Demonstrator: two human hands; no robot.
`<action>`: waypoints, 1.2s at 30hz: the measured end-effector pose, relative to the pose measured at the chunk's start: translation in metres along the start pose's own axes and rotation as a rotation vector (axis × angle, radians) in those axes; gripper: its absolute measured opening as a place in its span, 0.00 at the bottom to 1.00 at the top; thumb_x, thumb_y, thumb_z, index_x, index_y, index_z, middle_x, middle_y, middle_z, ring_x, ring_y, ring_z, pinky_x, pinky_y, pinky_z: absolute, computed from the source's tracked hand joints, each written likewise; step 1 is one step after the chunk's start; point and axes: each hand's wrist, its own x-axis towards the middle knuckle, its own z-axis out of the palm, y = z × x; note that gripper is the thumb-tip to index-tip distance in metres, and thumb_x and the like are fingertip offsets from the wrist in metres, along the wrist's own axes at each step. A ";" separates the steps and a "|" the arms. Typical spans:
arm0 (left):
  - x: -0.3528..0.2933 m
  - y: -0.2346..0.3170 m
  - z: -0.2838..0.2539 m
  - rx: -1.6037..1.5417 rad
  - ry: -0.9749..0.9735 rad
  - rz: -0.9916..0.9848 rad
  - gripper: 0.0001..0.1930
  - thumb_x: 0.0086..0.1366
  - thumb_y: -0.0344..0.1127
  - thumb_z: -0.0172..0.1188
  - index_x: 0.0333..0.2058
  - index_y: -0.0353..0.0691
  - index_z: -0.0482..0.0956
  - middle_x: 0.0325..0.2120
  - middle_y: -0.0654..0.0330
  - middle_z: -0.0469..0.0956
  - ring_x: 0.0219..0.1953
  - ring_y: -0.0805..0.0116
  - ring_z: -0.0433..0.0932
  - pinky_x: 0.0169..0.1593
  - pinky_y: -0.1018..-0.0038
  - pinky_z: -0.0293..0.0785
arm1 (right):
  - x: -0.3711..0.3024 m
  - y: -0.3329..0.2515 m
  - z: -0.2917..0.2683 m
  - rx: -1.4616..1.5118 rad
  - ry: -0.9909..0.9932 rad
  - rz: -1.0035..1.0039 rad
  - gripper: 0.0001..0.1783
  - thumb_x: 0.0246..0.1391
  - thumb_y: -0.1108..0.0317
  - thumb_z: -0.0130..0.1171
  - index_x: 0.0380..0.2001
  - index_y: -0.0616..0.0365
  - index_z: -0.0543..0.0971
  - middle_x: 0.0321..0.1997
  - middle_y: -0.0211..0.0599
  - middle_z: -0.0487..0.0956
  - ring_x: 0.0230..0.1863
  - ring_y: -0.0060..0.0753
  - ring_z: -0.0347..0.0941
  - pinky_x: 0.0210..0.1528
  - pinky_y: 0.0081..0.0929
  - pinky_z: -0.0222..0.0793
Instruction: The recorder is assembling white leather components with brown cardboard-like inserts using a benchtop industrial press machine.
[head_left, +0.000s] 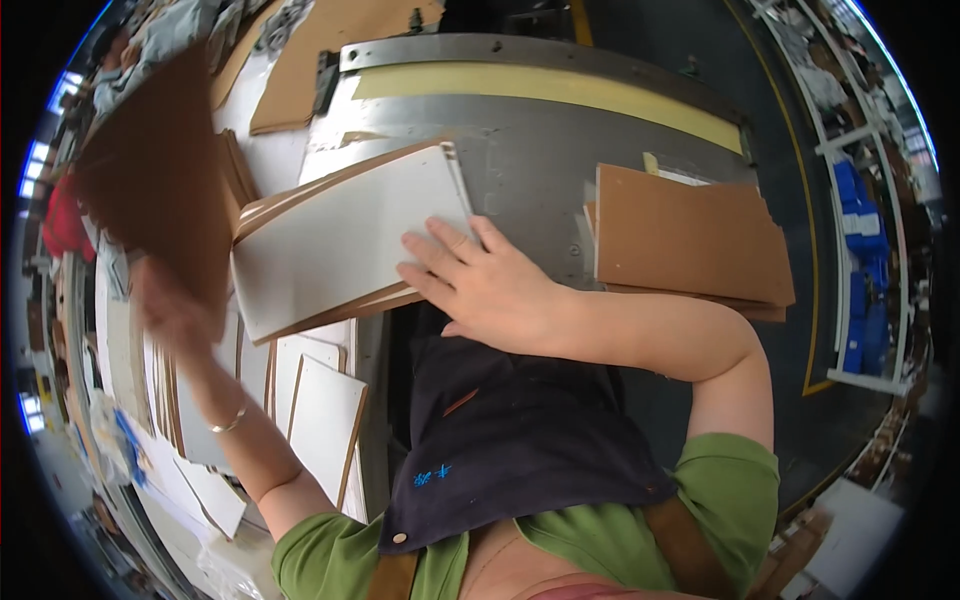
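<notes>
My left hand (172, 305), smeared by motion, grips the lower edge of a brown cardboard sheet (165, 180) that stands tilted up at the far left. To its right, a stack of white-faced boards (340, 235) with brown undersides lies askew on the metal machine table (530, 150). Fingers spread and laid flat, my right hand (495, 285) rests on the right end of the top white board. Several brown edges fan out beneath that board.
Brown boards (690, 235) are piled on the table's right side. A metal bar (560, 60) with a yellow strip crosses the far edge. More white boards (325, 400) stand at lower left, and a rack with blue bins (865, 240) is at far right.
</notes>
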 end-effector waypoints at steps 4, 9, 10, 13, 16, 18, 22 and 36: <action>0.077 0.120 0.033 0.103 0.302 0.142 0.20 0.73 0.39 0.49 0.50 0.24 0.74 0.44 0.48 0.80 0.39 0.62 0.83 0.46 0.73 0.81 | -0.004 0.003 0.005 0.009 -0.011 -0.014 0.42 0.49 0.46 0.65 0.63 0.57 0.66 0.70 0.46 0.59 0.70 0.52 0.55 0.65 0.56 0.55; 0.050 0.239 0.216 0.284 -0.187 0.561 0.11 0.64 0.24 0.52 0.39 0.44 0.81 0.35 0.60 0.83 0.35 0.60 0.82 0.36 0.69 0.78 | -0.026 0.032 -0.061 0.301 -0.189 0.127 0.28 0.50 0.53 0.65 0.51 0.57 0.76 0.58 0.41 0.73 0.61 0.43 0.67 0.59 0.44 0.63; 0.040 0.249 0.244 0.074 -0.336 0.603 0.08 0.61 0.27 0.56 0.36 0.48 0.80 0.35 0.63 0.82 0.33 0.57 0.80 0.34 0.67 0.77 | -0.033 0.046 -0.071 0.189 -0.043 0.173 0.25 0.51 0.55 0.65 0.49 0.57 0.77 0.55 0.40 0.75 0.58 0.43 0.70 0.58 0.41 0.65; -0.010 0.228 0.328 0.203 -0.843 0.812 0.17 0.67 0.51 0.53 0.43 0.47 0.81 0.50 0.50 0.77 0.55 0.45 0.74 0.55 0.52 0.71 | -0.076 0.094 -0.088 -0.057 0.189 0.432 0.19 0.52 0.61 0.63 0.46 0.57 0.79 0.47 0.40 0.80 0.50 0.46 0.75 0.53 0.38 0.69; -0.044 0.231 0.342 0.264 -1.144 0.664 0.18 0.65 0.50 0.56 0.52 0.56 0.77 0.61 0.57 0.68 0.62 0.43 0.65 0.58 0.46 0.64 | -0.109 0.105 -0.107 0.309 -0.156 0.646 0.16 0.53 0.63 0.61 0.44 0.57 0.81 0.45 0.42 0.82 0.48 0.48 0.76 0.52 0.38 0.71; -0.045 0.229 0.347 0.202 -1.235 0.606 0.20 0.64 0.50 0.57 0.53 0.56 0.76 0.63 0.58 0.66 0.65 0.43 0.61 0.59 0.44 0.63 | -0.107 0.120 -0.106 0.256 0.056 0.611 0.14 0.54 0.64 0.61 0.42 0.58 0.82 0.43 0.42 0.82 0.47 0.48 0.77 0.52 0.37 0.71; -0.050 0.232 0.343 0.171 -1.244 0.660 0.26 0.64 0.53 0.57 0.60 0.59 0.70 0.66 0.58 0.60 0.66 0.36 0.57 0.57 0.37 0.62 | -0.094 0.166 -0.073 0.018 0.236 0.575 0.18 0.56 0.59 0.59 0.49 0.54 0.80 0.54 0.44 0.77 0.56 0.49 0.72 0.57 0.41 0.67; -0.055 0.226 0.350 0.496 -1.024 0.508 0.32 0.62 0.70 0.46 0.63 0.72 0.65 0.67 0.53 0.57 0.61 0.23 0.58 0.49 0.22 0.58 | -0.074 0.201 -0.029 -0.175 -0.024 0.710 0.26 0.65 0.53 0.48 0.66 0.37 0.65 0.72 0.36 0.61 0.72 0.48 0.54 0.68 0.53 0.51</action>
